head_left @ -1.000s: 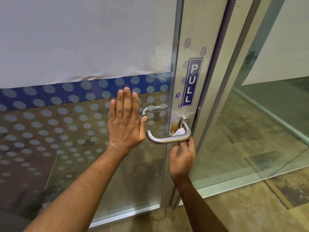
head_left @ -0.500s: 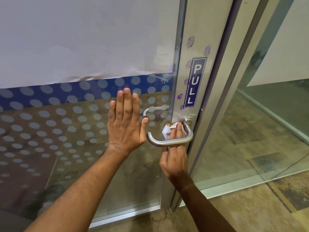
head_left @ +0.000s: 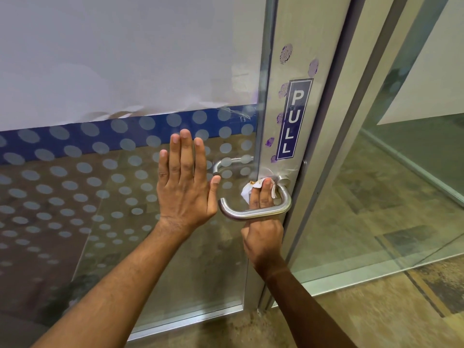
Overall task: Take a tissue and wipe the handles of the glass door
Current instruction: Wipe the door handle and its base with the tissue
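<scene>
A brushed steel lever handle (head_left: 253, 214) juts from the metal stile of the glass door (head_left: 100, 197). My right hand (head_left: 262, 234) reaches up behind the handle bar, two fingers extended, pressing a crumpled white tissue (head_left: 247, 190) against the stile by the handle's round base (head_left: 283, 180). The tissue shows a brownish stain at its top. My left hand (head_left: 184, 187) lies flat on the glass, fingers straight, just left of the handle. The handle on the far side (head_left: 227, 163) shows through the glass.
A blue PULL label (head_left: 292, 120) sits above the handle, with purple smudges around it. Frosted film and a dotted blue band cover the upper glass. To the right stand the door frame (head_left: 351, 146) and a fixed glass panel (head_left: 401, 197). Patterned floor lies below.
My right hand has risen from under the handle bar to behind it, carrying the tissue up to the stile beside the handle's base. My left hand has stayed flat on the glass.
</scene>
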Tool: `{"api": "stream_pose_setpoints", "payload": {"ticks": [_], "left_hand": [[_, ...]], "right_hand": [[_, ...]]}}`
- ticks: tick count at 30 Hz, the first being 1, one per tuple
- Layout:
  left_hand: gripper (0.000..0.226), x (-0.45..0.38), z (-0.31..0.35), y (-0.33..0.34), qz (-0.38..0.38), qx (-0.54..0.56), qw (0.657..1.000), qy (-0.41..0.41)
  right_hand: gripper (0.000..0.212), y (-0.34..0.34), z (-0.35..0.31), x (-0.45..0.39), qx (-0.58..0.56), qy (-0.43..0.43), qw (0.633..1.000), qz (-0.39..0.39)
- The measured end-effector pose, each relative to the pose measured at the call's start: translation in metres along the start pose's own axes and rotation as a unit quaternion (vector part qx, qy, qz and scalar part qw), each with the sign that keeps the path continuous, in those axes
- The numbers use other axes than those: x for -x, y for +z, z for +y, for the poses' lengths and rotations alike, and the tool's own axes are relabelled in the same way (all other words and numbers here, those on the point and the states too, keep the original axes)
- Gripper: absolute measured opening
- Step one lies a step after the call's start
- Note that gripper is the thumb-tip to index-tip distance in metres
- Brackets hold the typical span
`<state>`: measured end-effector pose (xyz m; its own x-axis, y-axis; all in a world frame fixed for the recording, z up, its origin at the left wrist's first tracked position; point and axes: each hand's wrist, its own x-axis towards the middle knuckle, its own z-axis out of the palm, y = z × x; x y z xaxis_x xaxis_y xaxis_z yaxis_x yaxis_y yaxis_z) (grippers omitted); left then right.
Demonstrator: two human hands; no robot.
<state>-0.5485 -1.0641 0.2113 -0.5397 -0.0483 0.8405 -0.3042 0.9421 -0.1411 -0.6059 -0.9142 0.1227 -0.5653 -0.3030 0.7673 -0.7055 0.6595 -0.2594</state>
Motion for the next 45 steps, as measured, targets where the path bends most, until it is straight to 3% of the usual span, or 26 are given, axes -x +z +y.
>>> {"api": "stream_pose_setpoints", "payload": {"ticks": [3, 16, 24, 28, 31, 41, 45], "left_hand": [[0.094, 0.000, 0.000, 0.000, 0.002, 0.000, 1.000, 0.000], [0.096, 0.000, 0.001, 0.000, -0.006, 0.001, 1.000, -0.005], [0.098, 0.000, 0.001, -0.001, -0.010, -0.004, 1.000, -0.004], [0.098, 0.000, 0.001, -0.002, -0.018, 0.000, 1.000, -0.005], [0.098, 0.000, 0.001, -0.003, -0.020, 0.001, 1.000, -0.005], [0.100, -0.001, 0.001, -0.003, -0.019, 0.005, 1.000, -0.005], [0.099, 0.000, 0.001, -0.004, -0.012, 0.000, 1.000, 0.000]], "right_hand": [[0.084, -0.006, 0.004, -0.002, -0.037, 0.001, 0.999, 0.012], [0.080, -0.029, 0.007, -0.006, -0.049, 0.019, 0.997, -0.064], [0.031, -0.042, 0.002, 0.002, -0.010, 0.086, 0.989, -0.118], [0.014, -0.047, 0.007, 0.000, -0.060, 0.172, 0.980, -0.080], [0.019, -0.052, 0.013, 0.004, -0.162, 0.264, 0.950, -0.027], [0.024, -0.063, 0.030, -0.004, -0.168, 0.283, 0.944, 0.028], [0.015, -0.064, 0.026, -0.001, -0.197, 0.254, 0.947, 0.004]]}}
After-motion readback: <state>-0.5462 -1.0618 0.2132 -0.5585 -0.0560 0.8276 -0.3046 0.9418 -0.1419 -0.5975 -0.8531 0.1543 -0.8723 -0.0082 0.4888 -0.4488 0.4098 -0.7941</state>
